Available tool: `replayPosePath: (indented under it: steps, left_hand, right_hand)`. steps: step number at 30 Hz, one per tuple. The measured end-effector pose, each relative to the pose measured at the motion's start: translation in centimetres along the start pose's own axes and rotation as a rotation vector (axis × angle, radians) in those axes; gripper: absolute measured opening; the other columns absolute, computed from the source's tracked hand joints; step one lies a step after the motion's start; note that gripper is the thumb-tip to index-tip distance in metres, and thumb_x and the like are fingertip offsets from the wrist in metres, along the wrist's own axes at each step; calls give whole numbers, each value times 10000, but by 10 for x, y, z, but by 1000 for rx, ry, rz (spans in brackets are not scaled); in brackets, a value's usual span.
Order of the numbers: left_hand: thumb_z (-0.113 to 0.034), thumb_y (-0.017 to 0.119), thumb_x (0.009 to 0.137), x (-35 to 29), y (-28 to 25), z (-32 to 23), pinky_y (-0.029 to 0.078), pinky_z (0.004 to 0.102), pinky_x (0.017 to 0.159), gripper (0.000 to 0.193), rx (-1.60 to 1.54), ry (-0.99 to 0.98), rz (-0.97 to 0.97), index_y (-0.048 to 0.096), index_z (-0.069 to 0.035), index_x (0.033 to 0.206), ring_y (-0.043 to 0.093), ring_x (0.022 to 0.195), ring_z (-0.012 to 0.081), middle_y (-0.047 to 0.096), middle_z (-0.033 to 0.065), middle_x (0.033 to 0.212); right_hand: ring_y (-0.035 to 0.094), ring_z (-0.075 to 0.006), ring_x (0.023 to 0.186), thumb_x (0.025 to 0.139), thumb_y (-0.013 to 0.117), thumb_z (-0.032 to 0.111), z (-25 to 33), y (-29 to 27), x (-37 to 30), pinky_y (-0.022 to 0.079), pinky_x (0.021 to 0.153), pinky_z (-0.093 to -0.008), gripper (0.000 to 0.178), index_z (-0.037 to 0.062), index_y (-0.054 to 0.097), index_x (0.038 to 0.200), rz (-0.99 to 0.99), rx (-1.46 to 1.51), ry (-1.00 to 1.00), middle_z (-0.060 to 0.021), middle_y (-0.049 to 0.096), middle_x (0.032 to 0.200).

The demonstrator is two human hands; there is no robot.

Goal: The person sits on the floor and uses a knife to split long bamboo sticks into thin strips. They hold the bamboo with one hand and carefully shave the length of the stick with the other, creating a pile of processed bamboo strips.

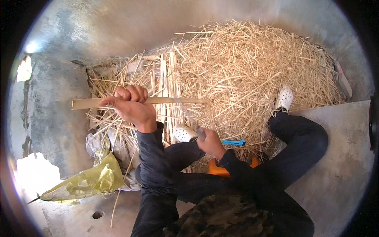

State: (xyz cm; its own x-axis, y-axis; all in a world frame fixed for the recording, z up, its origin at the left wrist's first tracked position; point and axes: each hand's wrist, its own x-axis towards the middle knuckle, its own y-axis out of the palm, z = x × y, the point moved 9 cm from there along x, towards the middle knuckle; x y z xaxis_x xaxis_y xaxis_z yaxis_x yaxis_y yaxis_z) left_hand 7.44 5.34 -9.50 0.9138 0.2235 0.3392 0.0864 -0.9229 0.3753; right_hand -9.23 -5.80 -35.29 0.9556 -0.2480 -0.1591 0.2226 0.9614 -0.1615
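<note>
My left hand (134, 106) is closed in a fist round a flat bamboo strip (173, 100), held level across the view at the left. One short end sticks out beyond the thumb; the longer, tapering part runs right over the shavings. Lower and nearer my body, my right hand (212, 143) is closed on what looks like a knife (201, 133). Its blade is smeared by motion into a faint grey streak rising toward the strip. Just right of that hand lies a slim blue plastic piece (233, 142) with slots.
A large heap of bamboo shavings (252, 63) spreads in front of me against the grey wall. Long split strips (171, 75) lie at its left. My feet in white clogs (285, 98) rest among them. An orange stool (218, 169) and a yellow plastic sack (90, 177) are nearby.
</note>
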Motion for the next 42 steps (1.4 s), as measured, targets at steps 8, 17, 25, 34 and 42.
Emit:
replayPosePath:
  steps: [8,17,25,34,42]
  left_hand:
    - [-766,278,839,4,-5,7,181,249,405,634,10,-8,-68,203,-180,608,150,431,97,160,-42,482]
    - [-733,287,863,-7,28,21,154,255,398,623,-63,-34,57,208,-172,603,128,428,88,157,-44,480]
    - [-751,333,840,4,36,5,136,249,401,628,-28,-11,34,211,-181,603,132,438,83,157,-44,488]
    - [-774,321,821,16,50,16,150,253,410,648,6,-58,35,196,-175,606,146,443,85,160,-49,489]
    - [-796,336,789,27,58,39,142,262,435,666,-219,-211,428,206,-177,580,106,447,92,151,-60,470]
  right_hand:
    - [625,-355,651,737,614,157,-109,10,-6,479,611,-411,226,-34,628,856,80,121,586,-222,626,685]
    - [627,-402,716,710,607,151,-161,-15,13,481,648,-430,251,-41,626,870,-10,-181,448,-275,592,700]
    - [614,-362,604,716,589,122,-56,-21,10,487,601,-437,175,-43,576,773,-151,-136,58,-223,559,591]
    - [490,-203,395,738,577,87,-15,-18,31,360,372,-343,131,-31,532,772,-57,85,-128,-98,513,537]
    - [466,-158,347,785,560,115,-192,5,23,328,336,-302,188,-16,531,652,100,290,632,-74,523,519]
